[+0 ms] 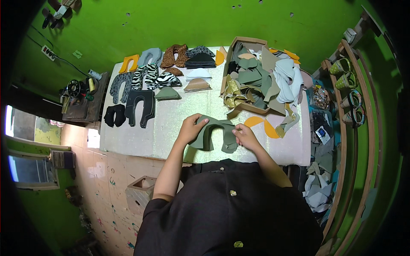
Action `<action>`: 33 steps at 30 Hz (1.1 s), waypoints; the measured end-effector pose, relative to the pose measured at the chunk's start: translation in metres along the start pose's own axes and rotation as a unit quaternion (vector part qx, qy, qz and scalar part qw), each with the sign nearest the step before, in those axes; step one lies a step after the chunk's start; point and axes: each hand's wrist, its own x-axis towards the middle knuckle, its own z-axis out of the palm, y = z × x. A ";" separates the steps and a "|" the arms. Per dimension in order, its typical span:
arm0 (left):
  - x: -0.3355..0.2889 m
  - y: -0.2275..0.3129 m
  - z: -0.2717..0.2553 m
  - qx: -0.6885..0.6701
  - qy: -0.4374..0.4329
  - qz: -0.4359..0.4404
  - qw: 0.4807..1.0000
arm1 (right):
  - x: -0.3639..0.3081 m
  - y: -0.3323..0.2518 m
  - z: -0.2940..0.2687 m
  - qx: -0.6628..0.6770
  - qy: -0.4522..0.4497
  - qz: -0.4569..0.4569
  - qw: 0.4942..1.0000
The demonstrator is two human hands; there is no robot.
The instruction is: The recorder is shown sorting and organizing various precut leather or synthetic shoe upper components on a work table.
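Between my hands is a stack of olive-green U-shaped cut pieces [213,122], held over the near part of the white table [166,141]. My left hand [191,129] grips its left side, thumb on top. At its right leg, my right hand [245,136] pinches the edge with thumb and fingers. Beyond lie sorted stacks: green half-round pieces [168,94], tan half-round pieces [197,85], black U-shaped pieces [141,107] and zebra-print pieces [145,77]. Two orange pieces [270,128] rest to the right of my right hand.
A cardboard box [249,108] heaped with green, gold and grey offcuts stands at the back right. On the left is a sewing machine [74,88] on its stand. A wooden rack with sandals [345,80] lines the right wall. Scraps [318,187] are piled below the table's right end.
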 end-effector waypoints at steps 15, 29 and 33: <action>0.005 -0.055 0.031 0.068 0.103 -0.012 0.992 | 0.015 0.023 0.012 -0.190 0.151 -0.056 0.968; -0.002 -0.060 0.055 0.174 0.199 -0.059 0.963 | 0.013 0.025 0.039 -0.301 0.211 -0.013 0.930; -0.012 -0.061 0.057 0.167 0.198 -0.031 0.965 | 0.011 0.027 0.036 -0.346 0.236 -0.051 0.907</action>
